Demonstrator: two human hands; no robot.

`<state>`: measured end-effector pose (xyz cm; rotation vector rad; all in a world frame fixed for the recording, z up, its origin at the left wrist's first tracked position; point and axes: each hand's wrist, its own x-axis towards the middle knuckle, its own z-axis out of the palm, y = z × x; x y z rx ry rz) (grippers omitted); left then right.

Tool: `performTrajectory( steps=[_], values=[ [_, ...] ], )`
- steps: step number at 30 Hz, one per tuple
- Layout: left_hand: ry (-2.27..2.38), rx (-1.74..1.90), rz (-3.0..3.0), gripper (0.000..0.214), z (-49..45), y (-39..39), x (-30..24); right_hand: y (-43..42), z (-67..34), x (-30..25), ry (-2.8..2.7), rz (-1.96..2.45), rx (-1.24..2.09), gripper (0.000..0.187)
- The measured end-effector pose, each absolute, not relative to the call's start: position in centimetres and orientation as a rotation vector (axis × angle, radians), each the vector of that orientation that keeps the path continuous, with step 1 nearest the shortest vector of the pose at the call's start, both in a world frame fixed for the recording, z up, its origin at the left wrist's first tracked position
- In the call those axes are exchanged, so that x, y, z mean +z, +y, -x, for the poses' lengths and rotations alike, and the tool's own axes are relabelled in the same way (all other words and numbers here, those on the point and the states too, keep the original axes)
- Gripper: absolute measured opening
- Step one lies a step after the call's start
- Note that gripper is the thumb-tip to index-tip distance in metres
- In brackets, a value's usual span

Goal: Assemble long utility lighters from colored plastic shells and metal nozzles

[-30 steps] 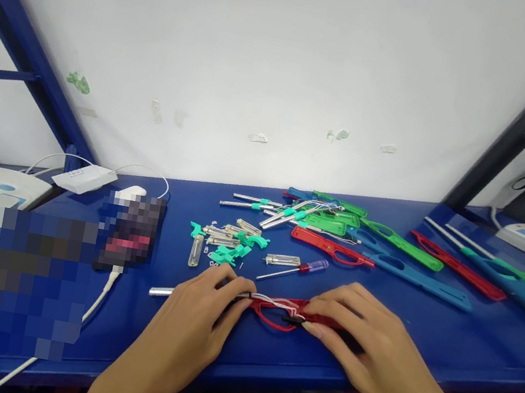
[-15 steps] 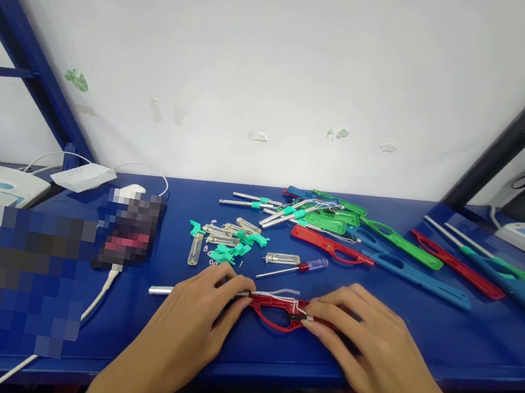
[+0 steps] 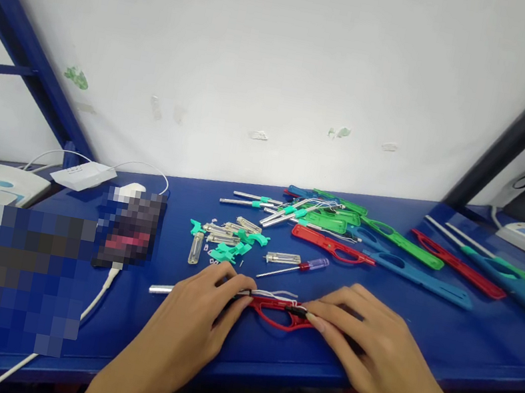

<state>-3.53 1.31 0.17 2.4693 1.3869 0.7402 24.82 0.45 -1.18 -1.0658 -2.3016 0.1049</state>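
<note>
A red lighter casing (image 3: 273, 322) with a finger loop lies near the desk's front edge. My left hand (image 3: 201, 311) is closed round its left end, where a metal tube (image 3: 161, 289) sticks out beyond my fingers. Between thumb and fingers, my right hand (image 3: 360, 332) pinches a small black part (image 3: 296, 310) over the casing's upper edge beside the loop. Thin white wires (image 3: 276, 294) run along the casing between both hands. The right end of the casing is hidden behind my right fingers.
A screwdriver (image 3: 303, 268) and a clear lighter tank (image 3: 283, 258) lie just behind my hands. Behind them are more tanks, turquoise clips (image 3: 227, 252), metal tubes (image 3: 284, 217) and coloured casings (image 3: 423, 279). A white cable (image 3: 96, 303) crosses the desk at left.
The black part has shifted slightly up and left over the casing, with my right fingertips at it. The wire by the loop is pulled in closer. My left hand stays in place.
</note>
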Motion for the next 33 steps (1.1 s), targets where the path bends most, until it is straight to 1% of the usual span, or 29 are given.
performTrajectory(
  steps=[15, 20, 25, 33],
  values=[
    [1.391, 0.725, -2.489, 0.025, 3.51, 1.16, 0.49, 0.32, -24.66, -0.65, -2.266, 1.084, 0.119, 0.021],
    [1.371, 0.711, -2.501, 0.028, 3.47, 0.95, 0.74, 0.4, -24.76, -0.6, -2.265, 1.051, 0.182, 0.018],
    [1.339, 0.749, -2.513, 0.025, 3.44, 0.91, 0.68, 0.34, -24.72, -0.49, -2.242, 1.047, 0.232, 0.015],
    [1.329, 0.776, -2.531, 0.021, 3.34, 0.62, 0.94, 0.23, -24.63, -0.33, -2.233, 1.06, 0.237, 0.018]
  ],
)
